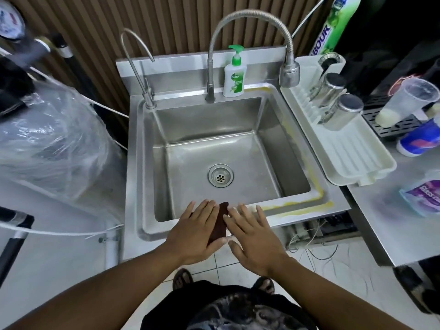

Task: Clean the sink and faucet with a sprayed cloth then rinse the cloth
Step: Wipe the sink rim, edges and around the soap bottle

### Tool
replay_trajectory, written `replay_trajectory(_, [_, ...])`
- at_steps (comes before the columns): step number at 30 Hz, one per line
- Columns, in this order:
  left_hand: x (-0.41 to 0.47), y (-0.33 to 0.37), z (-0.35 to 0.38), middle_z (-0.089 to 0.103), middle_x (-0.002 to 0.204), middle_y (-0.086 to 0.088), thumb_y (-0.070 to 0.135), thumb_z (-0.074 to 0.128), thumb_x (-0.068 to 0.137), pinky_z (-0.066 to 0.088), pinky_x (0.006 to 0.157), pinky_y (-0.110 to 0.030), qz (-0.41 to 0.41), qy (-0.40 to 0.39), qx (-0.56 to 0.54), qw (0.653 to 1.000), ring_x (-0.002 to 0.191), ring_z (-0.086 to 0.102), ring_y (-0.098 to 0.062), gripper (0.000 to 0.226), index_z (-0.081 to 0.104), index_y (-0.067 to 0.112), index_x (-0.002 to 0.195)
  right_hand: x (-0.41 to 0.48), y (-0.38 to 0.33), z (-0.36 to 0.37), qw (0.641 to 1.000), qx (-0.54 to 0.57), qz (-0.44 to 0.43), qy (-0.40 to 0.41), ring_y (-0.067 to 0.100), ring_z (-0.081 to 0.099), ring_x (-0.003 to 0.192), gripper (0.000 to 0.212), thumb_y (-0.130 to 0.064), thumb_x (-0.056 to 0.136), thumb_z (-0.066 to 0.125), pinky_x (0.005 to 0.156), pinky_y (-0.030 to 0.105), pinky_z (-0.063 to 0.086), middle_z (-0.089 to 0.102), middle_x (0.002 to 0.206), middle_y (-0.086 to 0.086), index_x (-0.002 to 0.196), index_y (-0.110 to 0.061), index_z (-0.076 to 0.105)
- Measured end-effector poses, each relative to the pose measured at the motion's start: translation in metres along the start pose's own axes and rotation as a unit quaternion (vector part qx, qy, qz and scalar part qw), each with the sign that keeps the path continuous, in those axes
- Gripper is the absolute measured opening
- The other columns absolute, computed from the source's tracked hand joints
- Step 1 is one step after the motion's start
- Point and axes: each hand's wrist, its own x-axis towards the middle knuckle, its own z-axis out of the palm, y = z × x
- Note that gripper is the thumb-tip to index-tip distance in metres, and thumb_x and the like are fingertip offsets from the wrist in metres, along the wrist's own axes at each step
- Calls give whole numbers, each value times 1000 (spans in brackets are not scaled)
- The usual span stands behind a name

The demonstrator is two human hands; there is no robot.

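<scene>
Left hand (195, 232) and right hand (252, 236), both grips flat-fingered, at one brown cloth (219, 222); one sink (140, 163), two faucets (210, 67) (149, 96).

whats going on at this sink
A person stands at a steel sink with a dark cloth laid over its front rim. The left hand lies flat on the cloth, fingers straight, and the right hand lies flat beside it, touching its edge. No water shows at the faucet. A soap bottle stands on the back ledge.
</scene>
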Motion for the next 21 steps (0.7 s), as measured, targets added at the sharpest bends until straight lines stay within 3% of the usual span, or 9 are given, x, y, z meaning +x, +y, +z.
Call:
replay_trajectory(3, [11,10,-2,35,160,-16,91,24,83,5,120,-48,21,-10,21,1000,151,28,-30,115,36,0,153,-4,6,-3,999,-15,-27,-22,30,20,153,72,-44,88,46,119,59,0,34,162,3,153,-11,40])
replay_trajectory(7, [30,31,-4,22,165,-18,101,28,65,5,124,-52,11,-42,26,999,155,15,-32,136,24,-1,157,-9,21,-16,999,-32,-18,-23,32,21,153,80,-46,79,44,118,60,-7,43,157,8,147,-5,47])
replay_trajectory(13, [63,71,-3,35,159,-17,91,39,63,13,125,-49,-30,-39,19,999,150,27,-33,130,29,0,155,-17,59,-30,998,-49,-21,-26,34,25,151,81,-52,78,40,118,61,-9,53,148,11,141,-3,54])
replay_trajectory(19, [96,106,-3,58,136,-16,85,45,61,37,114,-50,-12,12,8,1000,130,53,-33,117,49,-1,141,-38,92,-33,998,-54,6,-21,35,31,149,82,-55,78,42,117,66,0,56,145,12,138,-2,58])
replay_trajectory(21, [107,118,-5,55,138,-14,84,45,62,34,116,-49,-5,21,5,1000,132,50,-32,116,46,1,143,-45,105,-36,998,-57,15,-26,36,30,149,81,-55,78,41,117,67,0,55,146,11,138,-3,58])
